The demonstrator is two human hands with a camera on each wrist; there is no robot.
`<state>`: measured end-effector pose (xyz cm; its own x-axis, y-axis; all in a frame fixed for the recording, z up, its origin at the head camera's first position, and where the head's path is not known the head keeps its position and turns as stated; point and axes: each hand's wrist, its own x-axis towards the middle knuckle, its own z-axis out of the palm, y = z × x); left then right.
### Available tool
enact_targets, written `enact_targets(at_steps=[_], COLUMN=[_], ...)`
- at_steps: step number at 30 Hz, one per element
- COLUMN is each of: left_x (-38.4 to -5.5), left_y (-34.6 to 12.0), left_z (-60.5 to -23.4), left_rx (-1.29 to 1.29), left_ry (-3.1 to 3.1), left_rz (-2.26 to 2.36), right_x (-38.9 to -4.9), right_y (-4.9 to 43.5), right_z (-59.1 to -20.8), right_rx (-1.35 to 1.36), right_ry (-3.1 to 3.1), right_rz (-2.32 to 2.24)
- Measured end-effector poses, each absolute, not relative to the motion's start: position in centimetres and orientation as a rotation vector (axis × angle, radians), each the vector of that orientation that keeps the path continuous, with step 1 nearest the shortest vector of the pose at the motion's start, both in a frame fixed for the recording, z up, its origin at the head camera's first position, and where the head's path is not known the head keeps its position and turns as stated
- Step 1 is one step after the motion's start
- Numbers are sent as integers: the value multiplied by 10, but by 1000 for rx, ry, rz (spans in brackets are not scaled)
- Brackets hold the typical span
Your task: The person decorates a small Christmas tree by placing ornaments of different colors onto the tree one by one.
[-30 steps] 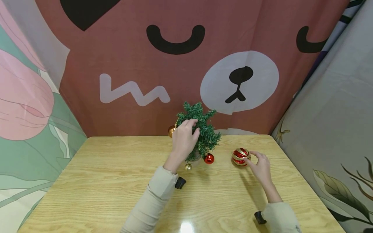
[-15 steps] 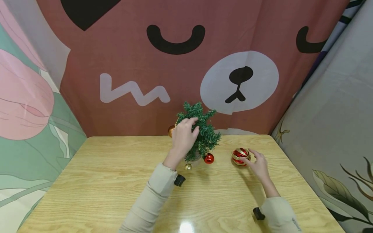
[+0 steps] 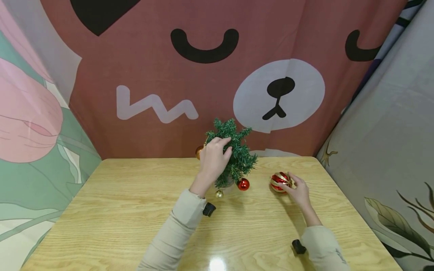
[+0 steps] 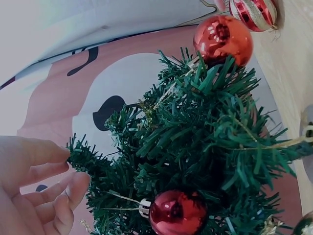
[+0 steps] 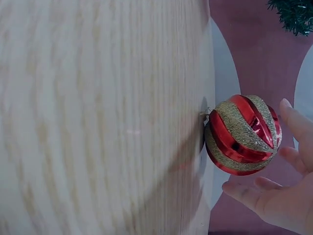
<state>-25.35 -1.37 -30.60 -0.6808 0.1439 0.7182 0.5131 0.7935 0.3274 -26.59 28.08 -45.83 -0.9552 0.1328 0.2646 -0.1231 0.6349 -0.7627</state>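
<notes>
At the table's back stands a small green Christmas tree (image 3: 240, 156) hung with baubles. My left hand (image 3: 213, 156) is at its upper part, thumb and fingers apart; in the left wrist view their tips (image 4: 63, 154) are right at a branch end. Red baubles (image 4: 222, 41) hang there on gold strings. To the tree's right, a large red-and-gold striped bauble (image 3: 280, 182) lies on the table. My right hand (image 3: 300, 191) is at its right side, thumb and fingers spread about it. In the right wrist view, fingers (image 5: 293, 122) show beside the striped bauble (image 5: 244, 136) with a gap.
The pale wooden table (image 3: 118, 210) reaches back to a curtain (image 3: 149, 67) with a bear print. A red bauble (image 3: 243, 184) and a small gold bauble (image 3: 219, 194) hang low at the tree's front. An orange-gold bauble (image 3: 198, 152) shows behind the left hand.
My right hand has shifted slightly left and away, its thumb and fingers moving further around the striped bauble. The left hand, the tree and the baubles stay where they were.
</notes>
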Motion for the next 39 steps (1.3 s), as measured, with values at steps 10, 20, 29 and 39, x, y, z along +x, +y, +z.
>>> enact_targets(at_steps=[10,20,29,39], left_x=[-257,-258,-260,-260], left_y=[-15,-13,-12,-12], left_z=[-305,-305,-304,-304], left_rx=[-495,-485,-482,-473], left_ry=[-2273,-2301,-2314,-2307], left_rz=[-691,-692,-692,-673], right_x=[-269,-272,-274,-272], right_y=[280,277,277,276], right_z=[-461,-464,-464,-465], right_rx=[-26,-100,-159,-182], right_ry=[-2574,-2577,-2586,-2609], right_rz=[1257,1253,1282,1354])
